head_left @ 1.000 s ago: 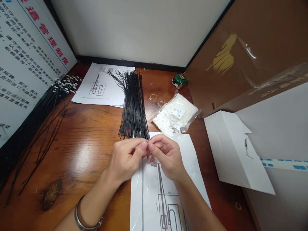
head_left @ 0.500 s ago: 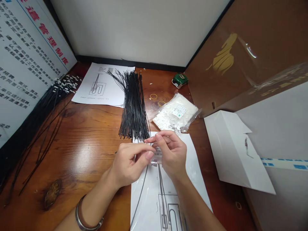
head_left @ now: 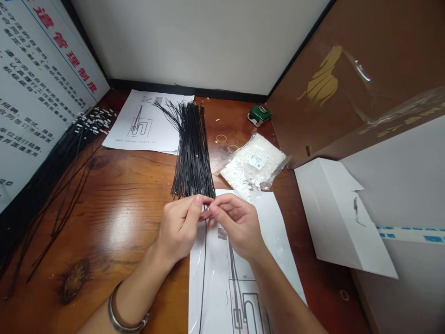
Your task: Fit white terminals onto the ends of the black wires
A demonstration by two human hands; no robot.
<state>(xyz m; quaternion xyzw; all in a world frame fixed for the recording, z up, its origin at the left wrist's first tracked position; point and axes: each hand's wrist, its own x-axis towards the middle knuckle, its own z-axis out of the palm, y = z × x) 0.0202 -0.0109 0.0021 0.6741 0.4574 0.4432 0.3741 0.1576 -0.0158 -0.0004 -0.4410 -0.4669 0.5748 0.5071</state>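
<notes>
Just in front of the wire bundle, my left hand [head_left: 179,227] pinches the end of a thin black wire [head_left: 203,273], which hangs down over the drawing sheet [head_left: 278,260]. Fingertip to fingertip with it, my right hand [head_left: 239,222] is closed on a tiny white piece that looks like a connector housing, mostly hidden by the fingers. Beyond both hands lies a thick bundle of black wires [head_left: 193,153]. A clear plastic bag of small white pieces [head_left: 255,160] rests to the right of the bundle.
At the left lie more black wires with white ends [head_left: 93,123]. A second printed sheet [head_left: 120,130] is at the back, a green tape measure [head_left: 259,114] near the right panel. Yellow rubber bands [head_left: 221,138] lie between. A folded white box [head_left: 333,218] stands at right.
Both hands have come together at the fingertips, my right hand shifting left. The hanging black wire now runs straighter, and its upper part shows between the hands.
</notes>
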